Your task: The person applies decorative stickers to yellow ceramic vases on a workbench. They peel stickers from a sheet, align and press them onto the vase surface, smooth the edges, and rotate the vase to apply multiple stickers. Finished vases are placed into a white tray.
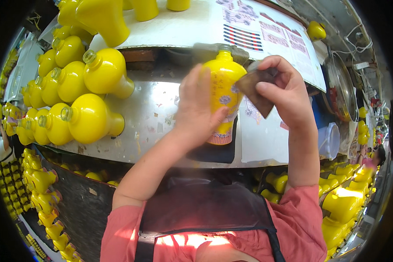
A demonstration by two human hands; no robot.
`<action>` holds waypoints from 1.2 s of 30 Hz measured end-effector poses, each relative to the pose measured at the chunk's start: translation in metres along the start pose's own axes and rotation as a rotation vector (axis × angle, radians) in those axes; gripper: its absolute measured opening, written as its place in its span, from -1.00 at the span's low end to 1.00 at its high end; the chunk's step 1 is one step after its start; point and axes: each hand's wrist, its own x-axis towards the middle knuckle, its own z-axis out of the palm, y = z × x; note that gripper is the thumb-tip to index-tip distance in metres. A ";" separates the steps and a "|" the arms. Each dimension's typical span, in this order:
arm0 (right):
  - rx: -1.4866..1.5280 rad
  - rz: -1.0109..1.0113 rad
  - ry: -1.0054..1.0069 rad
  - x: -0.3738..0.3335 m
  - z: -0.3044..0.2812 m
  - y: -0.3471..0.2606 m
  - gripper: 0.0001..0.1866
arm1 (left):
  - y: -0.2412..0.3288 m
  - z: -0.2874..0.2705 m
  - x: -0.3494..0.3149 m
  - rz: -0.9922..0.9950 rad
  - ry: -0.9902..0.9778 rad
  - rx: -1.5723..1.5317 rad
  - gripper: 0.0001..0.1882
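Note:
A glossy yellow bottle with a clear glass neck lies in front of me, its neck pointing away. Purple flower patterns and dark lettering mark its side, and a pinkish band rings its base. My left hand is blurred by motion and lies along the bottle's left side, thumb across its surface. Between the thumb and fingers of my right hand is a flat, dark brown scraper-like piece with a pointed corner. Its edge is at the bottle's right side; whether it touches cannot be made out. Under the bottle's base lies a dark cloth.
Several yellow bottles lie stacked at the left of the metal worktable. On a white board at the back are printed decal sheets. A white bucket stands at the right. More yellow bottles fill racks at the lower right.

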 end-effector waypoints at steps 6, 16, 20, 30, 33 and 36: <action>-1.247 -0.625 -0.070 0.029 0.039 -0.012 -0.71 | 0.004 -0.002 0.000 -0.052 -0.020 -0.016 0.10; -1.493 -1.063 -0.145 0.014 0.035 -0.004 -0.63 | 0.007 -0.009 -0.002 -0.132 -0.003 -0.071 -0.02; -1.246 -0.968 -0.345 -0.030 0.039 0.017 -0.65 | 0.000 -0.017 0.006 -0.330 -0.004 -0.562 -0.27; -0.935 -0.754 -0.187 -0.058 0.035 0.050 -0.71 | 0.031 -0.007 0.022 -0.604 -0.056 -1.085 -0.22; -0.836 -0.535 -0.093 -0.068 0.030 0.050 -0.78 | 0.023 -0.005 0.020 -0.641 -0.071 -1.223 -0.20; -0.494 0.019 0.246 -0.062 0.020 0.051 -0.78 | 0.017 -0.002 0.012 -0.576 -0.047 -1.231 -0.19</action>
